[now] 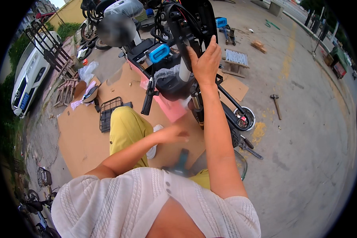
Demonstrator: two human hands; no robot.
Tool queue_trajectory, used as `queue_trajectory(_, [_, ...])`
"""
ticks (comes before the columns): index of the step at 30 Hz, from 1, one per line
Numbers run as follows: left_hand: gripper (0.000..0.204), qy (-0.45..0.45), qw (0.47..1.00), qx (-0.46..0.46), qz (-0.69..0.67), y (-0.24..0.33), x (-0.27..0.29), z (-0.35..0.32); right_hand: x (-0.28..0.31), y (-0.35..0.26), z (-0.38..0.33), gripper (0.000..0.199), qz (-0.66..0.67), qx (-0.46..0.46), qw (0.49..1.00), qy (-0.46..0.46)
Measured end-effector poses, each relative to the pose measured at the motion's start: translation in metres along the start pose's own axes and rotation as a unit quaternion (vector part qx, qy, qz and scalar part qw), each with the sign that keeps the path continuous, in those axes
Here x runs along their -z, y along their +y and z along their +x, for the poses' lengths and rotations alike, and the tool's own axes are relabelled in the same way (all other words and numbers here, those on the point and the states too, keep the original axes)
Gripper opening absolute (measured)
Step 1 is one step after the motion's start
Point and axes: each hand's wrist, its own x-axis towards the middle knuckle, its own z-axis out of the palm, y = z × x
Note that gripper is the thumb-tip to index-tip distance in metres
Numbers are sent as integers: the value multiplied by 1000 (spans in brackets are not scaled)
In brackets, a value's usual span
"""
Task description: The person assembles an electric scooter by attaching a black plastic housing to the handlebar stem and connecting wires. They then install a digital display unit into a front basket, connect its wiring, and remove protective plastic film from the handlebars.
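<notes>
Nearest to me, I am seeing my left hand hovering low over the cardboard sheet, blurred, so I cannot tell how its fingers are set; it is holding nothing I can make out. Just below it a teal-handled tool is lying near the sheet's near edge, beside my yellow trouser leg.

Further out, my right hand is reaching up with fingers pressed together and flat against the black front column of the electric scooter, which is standing on the cardboard's far right part. A blue handlebar grip is sticking out left of that hand, and pink wrapping is hanging under the frame.

A black wire basket is lying on the cardboard's left half; what is in it I cannot tell.

Beyond the sheet, concrete paving is spreading out: a hammer is lying to the right, a small wooden pallet is sitting past the scooter, and a white car is parked at the far left.
</notes>
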Motion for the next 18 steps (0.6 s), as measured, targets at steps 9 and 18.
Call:
queue_trajectory(9, [44, -103, 994, 22, -35, -22, -55, -16, -4, 5, 1, 88, -35, 31, 999, 3])
queue_trajectory(18, [38, 38, 987, 33, -155, -17, -32, -27, -1, -1, 1, 86, -54, 36, 998, 11])
